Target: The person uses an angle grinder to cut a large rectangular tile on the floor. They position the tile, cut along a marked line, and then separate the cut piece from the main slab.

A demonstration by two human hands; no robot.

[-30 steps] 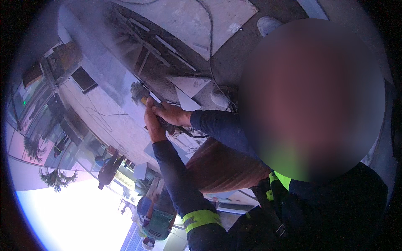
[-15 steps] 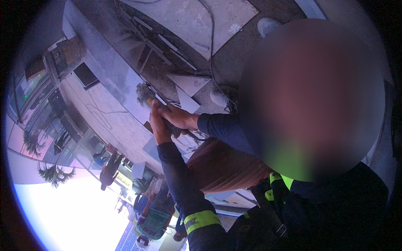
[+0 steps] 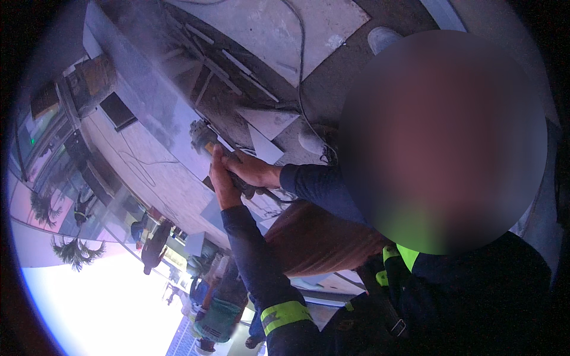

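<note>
Both my hands are closed round a power tool that looks like an angle grinder [image 3: 202, 135], with a dusty grey head and a yellow patch behind it. My left hand [image 3: 221, 177], on the arm with the bright green band, lies along the tool's near side. Across the body from the other side wraps my right hand [image 3: 255, 171]. The grinder's head is at the edge of a long pale wall or slab [image 3: 169, 115]; whether it touches cannot be made out. A dark cord [image 3: 279, 196] trails from its rear. The disc is not clearly visible.
Offcut strips [image 3: 217, 74] and pale triangular pieces [image 3: 270, 121] litter the ground by a flat board [image 3: 285, 35]. A long cable [image 3: 301, 71] crosses it. Shoes [image 3: 383, 40] stand close by. Several people [image 3: 217, 317] are behind the wall. Dust hangs near the tool.
The grinder and both hands have shifted very slightly left in the picture, and the background has shifted a little too. My grip looks the same.
</note>
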